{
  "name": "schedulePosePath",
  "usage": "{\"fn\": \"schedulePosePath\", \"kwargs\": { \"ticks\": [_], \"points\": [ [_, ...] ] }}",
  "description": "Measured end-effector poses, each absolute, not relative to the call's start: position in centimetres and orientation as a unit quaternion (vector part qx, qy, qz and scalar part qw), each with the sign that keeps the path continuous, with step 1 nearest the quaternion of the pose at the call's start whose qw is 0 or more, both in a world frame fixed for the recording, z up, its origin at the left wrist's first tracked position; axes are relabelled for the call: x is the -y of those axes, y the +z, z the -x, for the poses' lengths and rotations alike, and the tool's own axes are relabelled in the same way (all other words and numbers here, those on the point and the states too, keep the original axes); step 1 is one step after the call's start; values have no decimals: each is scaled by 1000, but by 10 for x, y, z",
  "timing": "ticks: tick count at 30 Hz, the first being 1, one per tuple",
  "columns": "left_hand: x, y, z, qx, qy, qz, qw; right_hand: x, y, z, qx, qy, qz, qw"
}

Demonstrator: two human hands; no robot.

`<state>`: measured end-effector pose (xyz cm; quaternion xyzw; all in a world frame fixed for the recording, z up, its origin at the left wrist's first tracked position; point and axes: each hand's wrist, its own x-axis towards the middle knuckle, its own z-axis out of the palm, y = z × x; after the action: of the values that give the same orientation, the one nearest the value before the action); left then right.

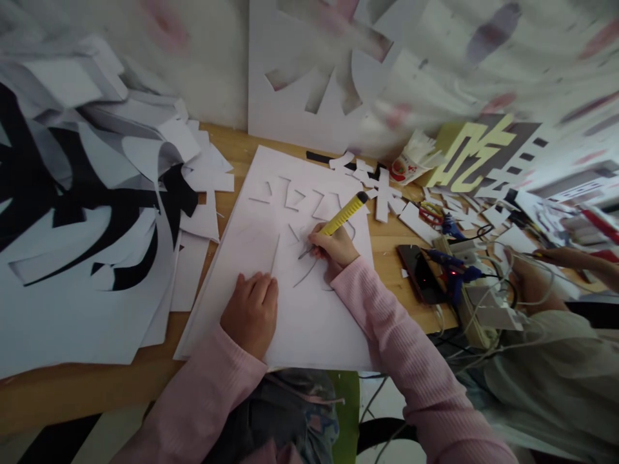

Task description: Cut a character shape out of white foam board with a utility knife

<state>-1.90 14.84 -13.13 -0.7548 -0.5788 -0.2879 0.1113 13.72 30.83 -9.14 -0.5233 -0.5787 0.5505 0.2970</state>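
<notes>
My right hand (333,246) grips a yellow utility knife (344,214) like a pen, its thin blade touching the white board (242,303). Cut or drawn lines of character strokes run across the board around the blade and above it. Lower on the same board, my left hand (252,312) rests palm down, fingers lying on the surface beside a long straight line. It holds nothing that I can see. The board appears to lie on another white sheet, whose edge shows at the left.
Cut black and white sheets (97,258) pile up at the left. White cut-out pieces (382,193) and a small carton (409,161) are at the back. To the right are a phone (420,274), blue glue guns (452,264), a power strip with cables (476,322) and another person's arm (575,259).
</notes>
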Motion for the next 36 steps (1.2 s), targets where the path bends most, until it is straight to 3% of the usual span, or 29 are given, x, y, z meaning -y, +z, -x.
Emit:
{"fn": "schedulePosePath", "kwargs": {
  "ticks": [15,20,31,36],
  "points": [
    [-148,-126,17,598,-269,748,103,-343,-88,-139,608,575,501,221],
    [-152,-115,13,621,-204,751,97,-336,-94,-150,607,591,471,244],
    [-164,-122,19,571,-183,800,24,-333,-95,-154,617,585,443,285],
    [-173,-115,8,586,-158,795,25,-335,-94,-159,611,615,432,248]
  ]
}}
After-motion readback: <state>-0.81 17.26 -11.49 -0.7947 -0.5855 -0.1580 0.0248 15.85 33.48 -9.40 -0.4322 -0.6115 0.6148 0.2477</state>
